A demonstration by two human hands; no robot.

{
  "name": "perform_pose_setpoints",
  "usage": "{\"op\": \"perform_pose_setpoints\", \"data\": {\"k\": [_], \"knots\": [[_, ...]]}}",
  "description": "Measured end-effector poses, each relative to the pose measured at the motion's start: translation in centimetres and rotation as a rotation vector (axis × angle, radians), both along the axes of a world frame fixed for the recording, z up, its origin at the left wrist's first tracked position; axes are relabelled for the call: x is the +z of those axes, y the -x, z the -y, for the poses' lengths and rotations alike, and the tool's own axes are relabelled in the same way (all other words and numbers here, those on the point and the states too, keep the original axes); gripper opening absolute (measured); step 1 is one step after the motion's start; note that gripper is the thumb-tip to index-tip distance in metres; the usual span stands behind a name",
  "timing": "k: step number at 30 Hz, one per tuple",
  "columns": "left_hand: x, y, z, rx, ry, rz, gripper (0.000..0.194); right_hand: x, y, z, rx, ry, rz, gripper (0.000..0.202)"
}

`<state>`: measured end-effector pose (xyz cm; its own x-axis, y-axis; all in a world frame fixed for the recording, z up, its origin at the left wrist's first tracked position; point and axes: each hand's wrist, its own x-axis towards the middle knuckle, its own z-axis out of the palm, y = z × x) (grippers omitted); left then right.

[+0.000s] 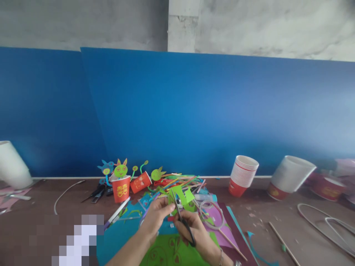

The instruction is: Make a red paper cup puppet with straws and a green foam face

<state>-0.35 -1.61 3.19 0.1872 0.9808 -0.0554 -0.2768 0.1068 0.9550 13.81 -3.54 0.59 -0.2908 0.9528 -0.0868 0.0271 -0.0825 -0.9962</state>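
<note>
My right hand [192, 231] has its fingers in the handles of black-handled scissors [189, 233], whose blades point away from me. Close beside the blades, my left hand [156, 216] pinches a piece of bright green paper [172, 197]; its fingers partly cover the piece. More cut green paper [183, 195] shows just beyond the blades. Under my hands lies a green sheet [161, 253] with faces and shapes drawn in red, on top of a blue sheet [111, 242].
A red paper cup [121, 190] with a green animal face stands at the back left beside a tipped red cup [141, 182]. Coloured sticks [177, 181] pile up behind my hands. Stacked paper cups [244, 173] stand right, near a wooden stick [283, 242] and a blue partition [177, 111].
</note>
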Motion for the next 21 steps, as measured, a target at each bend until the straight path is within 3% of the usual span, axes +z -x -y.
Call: {"op": "perform_pose_setpoints", "data": {"k": [8, 15, 21], "knots": [[-0.29, 0.46, -0.51, -0.023, -0.028, -0.038, 0.023, -0.14, -0.19, -0.12, -0.009, 0.019, 0.009, 0.041], [-0.92, 0.57, -0.71, 0.076, -0.058, -0.092, 0.027, -0.54, -0.15, -0.17, -0.02, 0.025, 0.018, 0.043], [-0.77, 0.68, -0.78, 0.045, -0.084, -0.166, 0.026, -0.69, -0.12, -0.23, 0.008, 0.014, -0.014, 0.048]]}}
